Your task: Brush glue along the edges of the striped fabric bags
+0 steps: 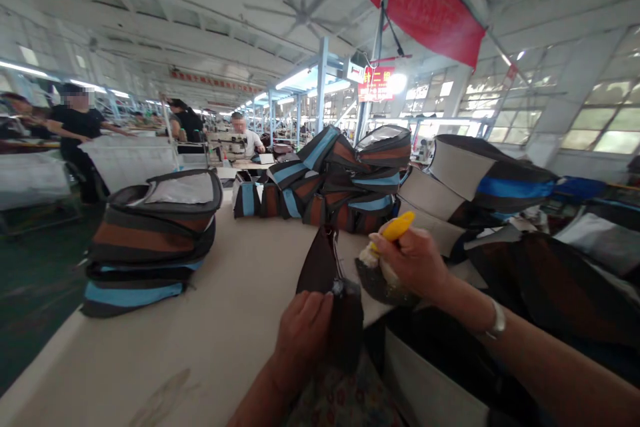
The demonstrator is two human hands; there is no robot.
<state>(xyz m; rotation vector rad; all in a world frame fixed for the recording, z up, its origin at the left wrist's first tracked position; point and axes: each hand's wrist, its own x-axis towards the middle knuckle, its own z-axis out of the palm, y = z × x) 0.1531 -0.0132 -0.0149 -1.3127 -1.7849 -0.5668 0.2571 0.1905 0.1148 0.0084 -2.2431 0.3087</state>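
Note:
My right hand [417, 260] is closed round a yellow-handled brush [399, 227], its pale, clotted end pointing down. Below the brush sits a dark, crusted container [373, 280], partly hidden by that hand. My left hand [305, 327] grips the near edge of a dark brown and black fabric piece [320, 260], which stands folded up on the table in front of me. A small pale bluish patch shows on the fabric beside my left thumb. The left fingertips are partly hidden behind the cloth.
A stack of striped fabric pieces [150, 240] stands at the left of the pale table [225, 320]. More striped pieces [345, 180] are heaped at the back, and larger ones [545, 273] lie at the right. Several people work beyond, one of them a person in white [253, 143].

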